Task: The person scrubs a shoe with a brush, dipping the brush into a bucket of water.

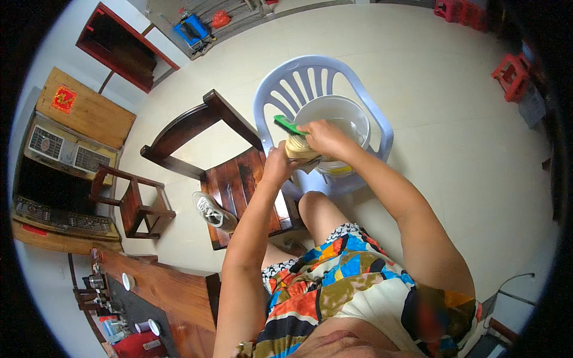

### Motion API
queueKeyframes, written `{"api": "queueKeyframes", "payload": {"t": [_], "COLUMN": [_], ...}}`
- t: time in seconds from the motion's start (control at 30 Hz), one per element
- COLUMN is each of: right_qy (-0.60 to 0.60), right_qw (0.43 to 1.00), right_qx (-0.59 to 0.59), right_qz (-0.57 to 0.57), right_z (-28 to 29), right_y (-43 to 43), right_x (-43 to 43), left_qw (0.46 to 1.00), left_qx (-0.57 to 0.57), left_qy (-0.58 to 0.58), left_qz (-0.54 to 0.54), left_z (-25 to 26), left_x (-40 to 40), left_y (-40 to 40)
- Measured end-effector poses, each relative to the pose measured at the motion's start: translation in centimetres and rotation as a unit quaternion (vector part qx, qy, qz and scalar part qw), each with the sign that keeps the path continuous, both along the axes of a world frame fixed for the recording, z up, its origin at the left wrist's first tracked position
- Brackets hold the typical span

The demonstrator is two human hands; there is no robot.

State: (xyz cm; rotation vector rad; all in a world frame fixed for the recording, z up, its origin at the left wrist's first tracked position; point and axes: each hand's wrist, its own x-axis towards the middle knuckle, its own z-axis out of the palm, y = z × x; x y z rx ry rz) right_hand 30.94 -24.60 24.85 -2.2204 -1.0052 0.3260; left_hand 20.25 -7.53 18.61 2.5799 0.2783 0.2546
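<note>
My right hand [323, 136] grips a green scrub brush [288, 124], its dark bristles facing down and left. In my left hand [278, 162] is a shoe [301, 148], its yellowish sole turned up near the brush. Whether the bristles touch the sole cannot be told. Both hands are by the near left rim of a white bucket [329, 103], which has cloudy water [347, 127] in it. The bucket stands on the seat of a pale blue plastic armchair [313, 181]. A grey-white lace-up sneaker [214, 212] rests at the left edge of a dark wooden chair [235, 179].
Another wooden chair [132, 206] stands farther left. A wooden tea table [179, 291] with small cups [128, 281] and a red bag [141, 344] is at lower left. Red plastic stools [511, 77] stand at the right. A blue sprayer tank [193, 30] is at the far end.
</note>
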Motion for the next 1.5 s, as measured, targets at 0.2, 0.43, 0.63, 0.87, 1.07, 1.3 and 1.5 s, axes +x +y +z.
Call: {"api": "queueKeyframes", "payload": {"t": [0.2, 0.43, 0.63, 0.87, 1.07, 1.3, 1.5], "right_qy": [0.044, 0.003, 0.016, -0.079, 0.075, 0.063, 0.032], "right_qw": [0.997, 0.999, 0.986, 0.960, 0.938, 0.991, 0.999], "right_qx": [0.059, 0.030, -0.163, -0.265, -0.336, 0.011, -0.006], "right_qz": [-0.027, 0.023, 0.010, -0.050, 0.036, 0.118, -0.022], "right_z": [-1.5, -1.3, -7.1, -16.2, -10.1, 2.3, -5.0], "right_y": [-2.3, -4.6, 1.8, 1.2, 0.2, -5.9, -3.3], "right_x": [2.1, -2.3, 7.1, 12.0, 10.8, 3.3, 0.8], "left_qw": [0.999, 0.993, 0.998, 0.986, 0.991, 0.980, 0.978], "left_qx": [0.005, -0.098, -0.043, -0.144, -0.112, -0.183, -0.197], "left_qy": [-0.036, -0.057, -0.039, -0.062, -0.064, -0.075, -0.066], "left_qz": [-0.028, -0.046, -0.027, -0.052, -0.024, -0.011, -0.016], "left_z": [-0.9, -1.8, -1.3, -2.5, -2.6, -1.6, -1.7], "left_x": [-0.1, -0.7, -0.2, 0.1, -0.1, -0.7, -0.4], "left_y": [0.5, 1.8, 1.2, 1.4, 1.6, 1.5, 1.3]}}
